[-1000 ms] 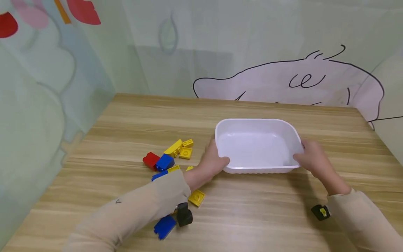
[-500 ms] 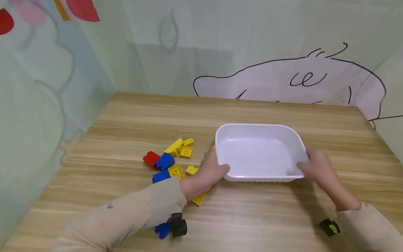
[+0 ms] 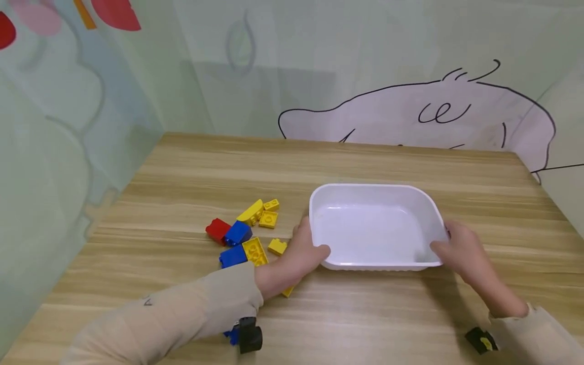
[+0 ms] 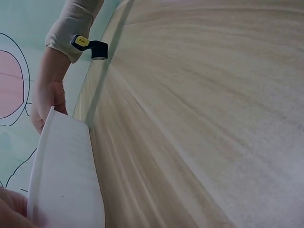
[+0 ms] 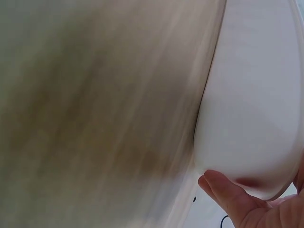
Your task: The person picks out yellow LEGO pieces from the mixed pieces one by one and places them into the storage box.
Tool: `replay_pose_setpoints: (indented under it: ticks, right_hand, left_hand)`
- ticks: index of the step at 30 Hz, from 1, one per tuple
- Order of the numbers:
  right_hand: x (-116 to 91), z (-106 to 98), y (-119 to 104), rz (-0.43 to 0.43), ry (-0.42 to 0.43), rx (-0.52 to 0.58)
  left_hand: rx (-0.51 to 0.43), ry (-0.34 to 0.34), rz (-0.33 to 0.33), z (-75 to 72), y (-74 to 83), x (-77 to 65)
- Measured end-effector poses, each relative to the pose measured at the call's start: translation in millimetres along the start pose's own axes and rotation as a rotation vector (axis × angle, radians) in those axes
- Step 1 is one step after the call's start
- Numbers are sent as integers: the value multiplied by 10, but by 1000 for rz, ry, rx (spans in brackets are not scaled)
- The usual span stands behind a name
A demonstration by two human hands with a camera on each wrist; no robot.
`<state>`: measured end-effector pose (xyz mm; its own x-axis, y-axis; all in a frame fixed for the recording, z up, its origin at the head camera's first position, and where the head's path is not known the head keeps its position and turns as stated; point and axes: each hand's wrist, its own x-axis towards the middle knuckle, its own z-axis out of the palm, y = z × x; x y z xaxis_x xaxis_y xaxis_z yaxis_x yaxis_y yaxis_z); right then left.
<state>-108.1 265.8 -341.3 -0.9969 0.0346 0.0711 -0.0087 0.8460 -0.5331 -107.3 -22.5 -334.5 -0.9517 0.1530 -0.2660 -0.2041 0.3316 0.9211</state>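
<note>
A white plastic basin (image 3: 374, 233) with rounded corners stands on the table, nothing inside it. My left hand (image 3: 298, 253) grips its left end, thumb over the rim and fingers on the outer wall. At the opposite end my right hand (image 3: 463, 251) holds it the same way. In the left wrist view the basin's side wall (image 4: 66, 175) rests at or just above the table; both hands are on its ends. The right wrist view shows fingers (image 5: 223, 187) pressed against the basin's outer wall (image 5: 256, 95).
Left of the basin lie loose toy bricks: a red brick (image 3: 218, 231), blue bricks (image 3: 239, 233) and several yellow bricks (image 3: 254, 250). My left forearm partly covers some of them. The wooden table (image 3: 365, 324) meets a printed wall (image 3: 274, 91) at the back and left.
Both hands have drawn the basin toward me, slightly down in the head view. My left forearm has shifted back, uncovering more of the yellow and blue bricks. The bricks stay put.
</note>
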Motion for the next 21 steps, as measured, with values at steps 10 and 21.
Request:
replay_pose_setpoints:
  ticks: [10, 21]
  right_hand:
    - [-145, 16, -16, 5, 26, 19]
    - [-290, 20, -30, 42, 20, 1]
  left_hand:
    - [-1, -19, 48, -16, -16, -110]
    - [-4, -46, 44, -16, -70, -202]
